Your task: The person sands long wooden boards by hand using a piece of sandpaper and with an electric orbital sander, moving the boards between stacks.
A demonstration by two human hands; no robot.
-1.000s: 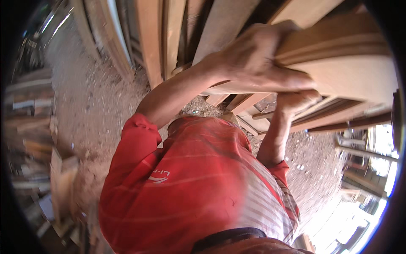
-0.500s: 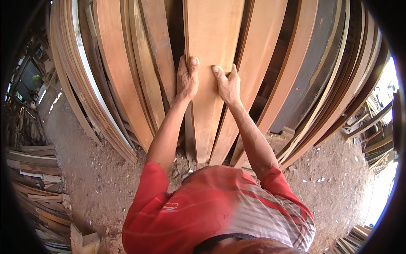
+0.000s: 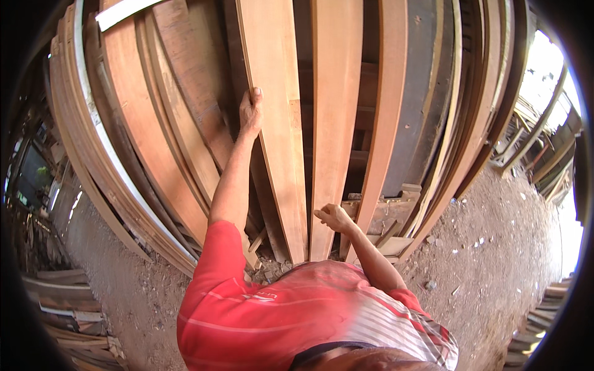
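A long pale reddish-brown plank (image 3: 275, 123) stands on end before me, leaning away among other boards. My left hand (image 3: 250, 114) is closed on its left edge, thumb at the front and the fingers mostly hidden behind. Lower down, my right hand (image 3: 335, 218) is off that plank, with nothing seen in it and its fingers loosely apart. It hovers in front of a second upright plank (image 3: 337, 123) just to the right; whether it touches that one I cannot tell.
More boards lean on both sides, including a wide brown one (image 3: 145, 123) and a dark grey one (image 3: 411, 111). A white strip (image 3: 127, 12) crosses the top left. Short offcuts (image 3: 396, 213) lie at the foot, on a dirt floor (image 3: 476, 266) with chips. Wood piles (image 3: 68, 303) line the left.
My right hand has let go of the plank's right edge and dropped down toward my body. My left hand keeps its hold. The plank appears further left and tilted, apart from its right neighbour.
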